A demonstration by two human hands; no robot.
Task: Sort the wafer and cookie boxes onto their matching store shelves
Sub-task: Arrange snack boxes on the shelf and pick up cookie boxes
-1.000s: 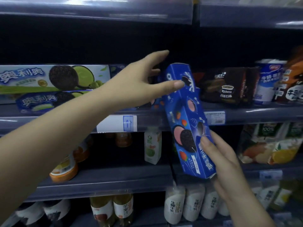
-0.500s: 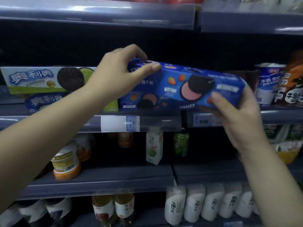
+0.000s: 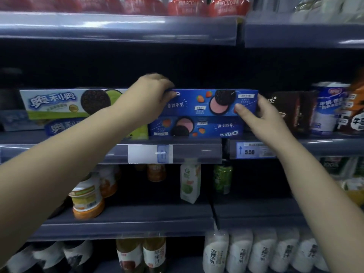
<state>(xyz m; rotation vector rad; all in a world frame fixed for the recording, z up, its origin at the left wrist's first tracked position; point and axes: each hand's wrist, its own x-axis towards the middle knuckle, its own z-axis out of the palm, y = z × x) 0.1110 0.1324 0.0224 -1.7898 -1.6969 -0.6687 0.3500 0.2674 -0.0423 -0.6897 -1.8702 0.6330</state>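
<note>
While both hands (image 3: 149, 95) grip the blue box (image 3: 208, 102), its left end seems hidden.

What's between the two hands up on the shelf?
In the head view, a blue strawberry cookie box spans the gap: the left hand holds its left end, the right hand its right end. It lies on a second blue box.

Red-labelled bottles (image 3: 206, 5) line the top shelf above a 5.50 price tag (image 3: 251, 150), while a white-and-green carton (image 3: 190, 181), a green can (image 3: 222, 179), orange-lidded tubs (image 3: 87, 198) and white milk bottles (image 3: 239, 253) fill the lower rows.
</note>
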